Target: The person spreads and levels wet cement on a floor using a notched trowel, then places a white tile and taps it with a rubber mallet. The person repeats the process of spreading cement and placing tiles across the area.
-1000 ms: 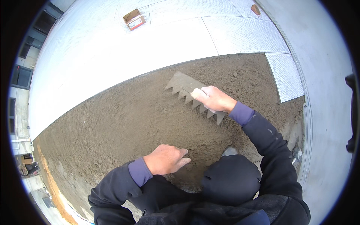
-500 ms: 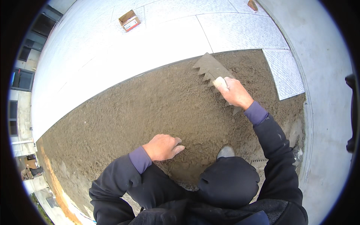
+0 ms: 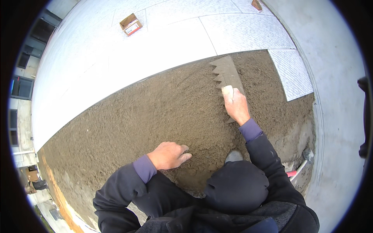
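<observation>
My right hand (image 3: pixel 237 105) is wrapped round the handle of a grey notched trowel (image 3: pixel 228 70). The trowel lies on the wet brown mortar bed (image 3: pixel 140 112), its large teeth facing left and its far end close to the laid tiles. Part of its blade is hidden under my hand. My left hand (image 3: pixel 167 155) hangs beside my left knee, above the mortar, thumb and forefinger apart and nothing seen between them; its other fingers are curled and partly hidden.
Pale textured tiles (image 3: pixel 175 37) cover the far side, with one tile (image 3: pixel 291 73) at the right. An open cardboard box (image 3: pixel 131 25) and a reddish-brown piece (image 3: pixel 257 5) sit on them. A mallet (image 3: pixel 308 156) lies right of my knee, beside a concrete strip (image 3: pixel 338 116).
The trowel has swung clockwise, its far end moving right, and my right hand has come slightly nearer. More of the mallet shows beside my right arm. My left hand has barely moved.
</observation>
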The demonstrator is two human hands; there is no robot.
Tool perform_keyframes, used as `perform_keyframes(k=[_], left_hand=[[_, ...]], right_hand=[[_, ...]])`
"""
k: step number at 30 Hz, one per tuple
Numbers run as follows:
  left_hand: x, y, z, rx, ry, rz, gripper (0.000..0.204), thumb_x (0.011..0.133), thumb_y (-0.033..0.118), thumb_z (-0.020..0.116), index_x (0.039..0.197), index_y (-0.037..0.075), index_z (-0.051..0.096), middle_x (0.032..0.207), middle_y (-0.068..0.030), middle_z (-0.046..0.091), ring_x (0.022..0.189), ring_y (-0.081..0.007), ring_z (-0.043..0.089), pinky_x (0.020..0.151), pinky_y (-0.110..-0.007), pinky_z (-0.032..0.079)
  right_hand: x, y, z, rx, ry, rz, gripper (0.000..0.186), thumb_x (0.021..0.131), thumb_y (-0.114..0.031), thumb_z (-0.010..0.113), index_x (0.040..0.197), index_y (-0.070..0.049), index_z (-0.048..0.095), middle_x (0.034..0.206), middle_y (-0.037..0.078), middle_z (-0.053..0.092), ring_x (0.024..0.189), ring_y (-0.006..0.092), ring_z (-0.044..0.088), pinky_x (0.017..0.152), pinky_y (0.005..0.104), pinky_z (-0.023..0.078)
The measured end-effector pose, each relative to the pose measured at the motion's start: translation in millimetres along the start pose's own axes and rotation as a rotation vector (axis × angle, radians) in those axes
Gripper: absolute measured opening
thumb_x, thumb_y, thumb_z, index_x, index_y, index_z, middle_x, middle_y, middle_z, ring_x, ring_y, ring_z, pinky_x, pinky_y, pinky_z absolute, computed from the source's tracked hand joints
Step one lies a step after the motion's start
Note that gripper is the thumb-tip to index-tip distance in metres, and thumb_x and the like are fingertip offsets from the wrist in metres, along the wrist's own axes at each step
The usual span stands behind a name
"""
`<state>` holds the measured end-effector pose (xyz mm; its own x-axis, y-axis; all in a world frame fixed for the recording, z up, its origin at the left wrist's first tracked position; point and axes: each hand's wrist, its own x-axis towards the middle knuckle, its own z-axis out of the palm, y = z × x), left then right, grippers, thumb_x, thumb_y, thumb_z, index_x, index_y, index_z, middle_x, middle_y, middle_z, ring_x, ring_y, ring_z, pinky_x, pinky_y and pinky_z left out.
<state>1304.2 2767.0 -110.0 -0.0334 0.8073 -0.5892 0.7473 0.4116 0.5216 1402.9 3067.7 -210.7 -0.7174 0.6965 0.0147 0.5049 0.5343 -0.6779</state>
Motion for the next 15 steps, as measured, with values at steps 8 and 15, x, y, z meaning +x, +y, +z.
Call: perform_keyframes(k=[8, 15], left_hand=[[-5.2, 1.3, 0.7, 0.0, 0.05, -0.004, 0.043, 0.106, 0.044, 0.056, 0.112, 0.003, 0.068, 0.084, -0.0248, 0.071, 0.087, -0.047, 0.069, 0.079, -0.056, 0.055], [-4.8, 0.7, 1.1, -0.02, 0.053, 0.027, 0.044, 0.105, 0.043, 0.057, 0.116, 0.002, 0.069, 0.084, -0.0254, 0.071, 0.085, -0.0467, 0.069, 0.078, -0.055, 0.055]], right_hand=[[17.7, -25.4, 36.6, 0.098, -0.106, -0.033, 0.052, 0.101, -0.041, 0.059, 0.097, 0.011, 0.065, 0.095, 0.036, 0.07, 0.094, 0.0526, 0.068, 0.083, 0.057, 0.053], [32.2, -3.9, 25.6, 0.161, -0.079, 0.113, 0.052, 0.101, -0.043, 0.06, 0.099, 0.009, 0.066, 0.099, 0.033, 0.071, 0.098, 0.0506, 0.068, 0.086, 0.0554, 0.053]])
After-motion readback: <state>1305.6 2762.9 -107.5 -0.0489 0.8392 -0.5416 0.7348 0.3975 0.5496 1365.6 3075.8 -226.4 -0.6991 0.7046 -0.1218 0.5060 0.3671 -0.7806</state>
